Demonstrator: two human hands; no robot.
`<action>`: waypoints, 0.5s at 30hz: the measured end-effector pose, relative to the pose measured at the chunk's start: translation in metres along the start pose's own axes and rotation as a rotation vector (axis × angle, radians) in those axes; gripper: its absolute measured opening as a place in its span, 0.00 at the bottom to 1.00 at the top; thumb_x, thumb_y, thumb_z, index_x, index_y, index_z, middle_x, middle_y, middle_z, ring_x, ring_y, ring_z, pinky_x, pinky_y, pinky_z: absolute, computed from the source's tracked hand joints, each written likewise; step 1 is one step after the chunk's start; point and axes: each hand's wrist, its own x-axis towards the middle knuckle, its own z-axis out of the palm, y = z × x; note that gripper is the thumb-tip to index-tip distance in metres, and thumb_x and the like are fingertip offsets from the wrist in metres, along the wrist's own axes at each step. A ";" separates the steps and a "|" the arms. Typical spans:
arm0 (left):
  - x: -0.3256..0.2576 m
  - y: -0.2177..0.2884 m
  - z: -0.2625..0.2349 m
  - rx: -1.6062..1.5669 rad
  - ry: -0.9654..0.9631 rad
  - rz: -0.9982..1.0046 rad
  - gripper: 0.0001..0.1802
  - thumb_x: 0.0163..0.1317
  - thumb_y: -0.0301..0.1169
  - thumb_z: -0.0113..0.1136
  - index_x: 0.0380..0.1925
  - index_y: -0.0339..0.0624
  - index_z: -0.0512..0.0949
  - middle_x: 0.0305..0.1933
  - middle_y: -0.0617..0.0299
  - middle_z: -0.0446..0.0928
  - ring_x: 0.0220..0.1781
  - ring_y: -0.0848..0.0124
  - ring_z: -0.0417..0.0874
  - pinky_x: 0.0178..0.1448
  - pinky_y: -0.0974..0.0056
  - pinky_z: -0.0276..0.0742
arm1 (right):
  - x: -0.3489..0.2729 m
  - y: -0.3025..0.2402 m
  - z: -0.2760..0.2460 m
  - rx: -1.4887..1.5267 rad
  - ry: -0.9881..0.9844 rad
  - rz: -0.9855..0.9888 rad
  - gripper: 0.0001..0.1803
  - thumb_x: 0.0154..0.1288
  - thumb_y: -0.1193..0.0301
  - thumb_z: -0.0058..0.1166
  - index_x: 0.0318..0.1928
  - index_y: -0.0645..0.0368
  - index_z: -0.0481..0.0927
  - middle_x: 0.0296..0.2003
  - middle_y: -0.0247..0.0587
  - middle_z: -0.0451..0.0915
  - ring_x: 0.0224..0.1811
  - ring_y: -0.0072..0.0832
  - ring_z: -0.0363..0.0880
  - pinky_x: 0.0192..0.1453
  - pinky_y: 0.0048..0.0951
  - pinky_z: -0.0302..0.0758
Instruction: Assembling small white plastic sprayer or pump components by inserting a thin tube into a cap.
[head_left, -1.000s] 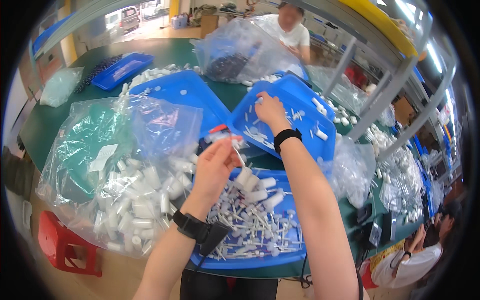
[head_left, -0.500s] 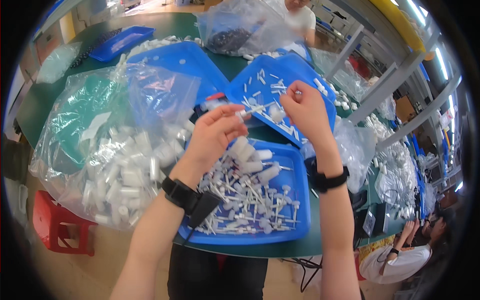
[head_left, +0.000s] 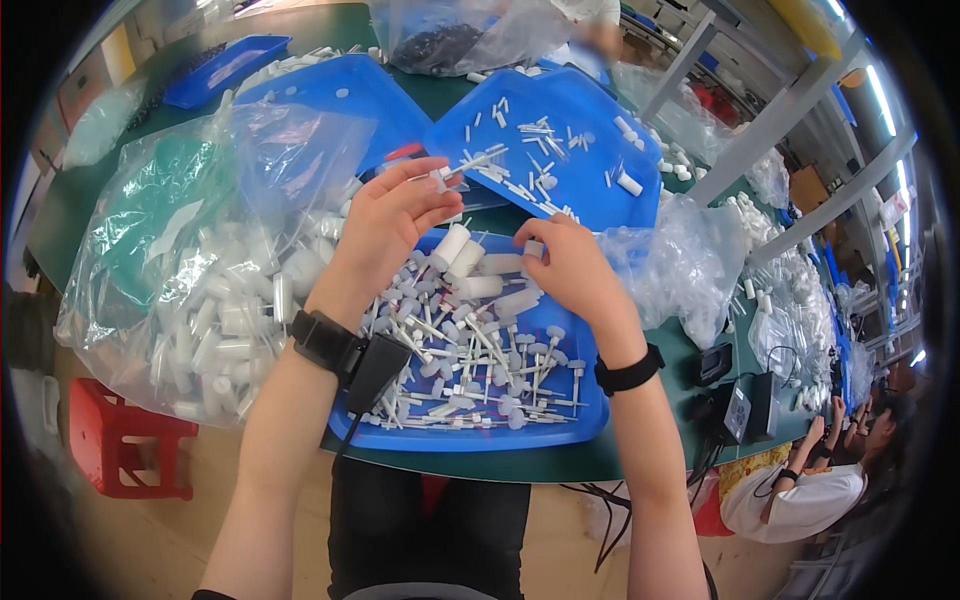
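My left hand (head_left: 385,225) pinches a white cap with a thin stick (head_left: 441,179) between thumb and fingers, the stick pointing up and right. Lower and to the right, my right hand (head_left: 575,268) has its thumb and fingers closed round the end of a small white cylinder (head_left: 535,249), partly hidden by the fingers. Beneath both hands lies a blue tray (head_left: 470,437) holding many capped sticks (head_left: 490,375) and several white bottles (head_left: 478,287). Beyond them, a second blue tray (head_left: 590,120) carries loose short white tubes.
At the left, a clear plastic bag (head_left: 90,280) bulges with white bottles. Another blue tray (head_left: 350,85) stands behind it. Crumpled clear bags (head_left: 685,265) and black devices (head_left: 735,410) are on the right. A red stool (head_left: 125,435) stands at lower left; a co-worker (head_left: 800,495) sits at right.
My right hand has come down and left from the far tray to the bottles in the near tray. My left hand, with the capped stick, has shifted left and slightly up.
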 end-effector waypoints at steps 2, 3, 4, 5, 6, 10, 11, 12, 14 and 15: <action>-0.005 -0.002 -0.002 0.005 -0.018 0.005 0.18 0.60 0.25 0.52 0.50 0.31 0.70 0.48 0.50 0.74 0.48 0.64 0.77 0.57 0.61 0.72 | -0.009 0.000 0.001 0.008 -0.002 0.015 0.10 0.47 0.77 0.52 0.34 0.59 0.78 0.29 0.53 0.74 0.39 0.49 0.74 0.44 0.41 0.72; -0.003 -0.002 -0.001 0.013 -0.042 0.011 0.18 0.60 0.25 0.53 0.50 0.31 0.70 0.48 0.51 0.74 0.48 0.64 0.77 0.57 0.61 0.72 | -0.011 0.002 0.001 -0.016 0.020 -0.004 0.11 0.46 0.77 0.53 0.34 0.59 0.78 0.28 0.50 0.74 0.37 0.46 0.74 0.41 0.39 0.71; -0.003 -0.003 -0.002 0.024 -0.063 0.015 0.17 0.59 0.24 0.53 0.50 0.31 0.70 0.48 0.51 0.74 0.48 0.65 0.77 0.57 0.62 0.72 | -0.011 0.005 0.003 -0.036 0.041 -0.025 0.11 0.46 0.76 0.55 0.34 0.58 0.78 0.28 0.48 0.74 0.35 0.43 0.74 0.39 0.37 0.70; -0.004 -0.004 -0.002 0.040 -0.068 0.006 0.17 0.59 0.24 0.53 0.49 0.30 0.71 0.47 0.52 0.75 0.47 0.66 0.78 0.56 0.63 0.73 | -0.013 0.005 0.003 -0.056 0.063 -0.045 0.11 0.45 0.75 0.57 0.34 0.58 0.78 0.27 0.46 0.74 0.33 0.40 0.74 0.37 0.35 0.70; -0.006 -0.006 -0.001 0.057 -0.075 -0.004 0.17 0.59 0.24 0.54 0.49 0.30 0.72 0.45 0.53 0.75 0.47 0.66 0.78 0.54 0.64 0.74 | -0.019 0.006 -0.002 -0.054 0.077 -0.048 0.10 0.49 0.77 0.55 0.35 0.59 0.78 0.29 0.47 0.76 0.36 0.43 0.78 0.41 0.36 0.74; -0.006 -0.001 0.002 0.090 -0.148 -0.049 0.16 0.59 0.22 0.55 0.48 0.30 0.73 0.44 0.55 0.76 0.44 0.68 0.79 0.53 0.66 0.75 | -0.034 -0.027 -0.032 0.808 0.265 0.300 0.11 0.58 0.72 0.57 0.40 0.64 0.78 0.34 0.44 0.79 0.37 0.32 0.82 0.41 0.26 0.77; -0.006 -0.001 0.004 0.087 -0.174 -0.067 0.17 0.59 0.23 0.55 0.48 0.29 0.73 0.44 0.55 0.76 0.44 0.68 0.79 0.53 0.66 0.75 | -0.037 -0.032 -0.037 0.896 0.275 0.343 0.12 0.59 0.71 0.56 0.42 0.66 0.77 0.35 0.44 0.79 0.37 0.31 0.82 0.41 0.25 0.77; -0.008 -0.002 0.005 0.096 -0.187 -0.085 0.17 0.58 0.23 0.55 0.48 0.29 0.73 0.44 0.55 0.77 0.44 0.68 0.79 0.53 0.65 0.75 | -0.039 -0.033 -0.038 0.985 0.285 0.385 0.14 0.61 0.70 0.56 0.43 0.67 0.77 0.36 0.45 0.80 0.37 0.30 0.82 0.42 0.24 0.77; -0.012 0.002 0.009 0.124 -0.223 -0.110 0.17 0.58 0.23 0.56 0.49 0.28 0.73 0.44 0.54 0.77 0.43 0.68 0.80 0.53 0.65 0.76 | -0.042 -0.030 -0.036 1.092 0.317 0.291 0.14 0.62 0.71 0.55 0.44 0.70 0.76 0.38 0.47 0.80 0.39 0.31 0.82 0.45 0.26 0.77; -0.011 0.002 0.010 0.126 -0.246 -0.119 0.17 0.58 0.22 0.55 0.49 0.29 0.73 0.45 0.54 0.76 0.43 0.68 0.80 0.52 0.65 0.76 | -0.044 -0.029 -0.035 1.146 0.332 0.243 0.14 0.62 0.71 0.54 0.44 0.71 0.75 0.38 0.48 0.80 0.39 0.32 0.81 0.47 0.27 0.77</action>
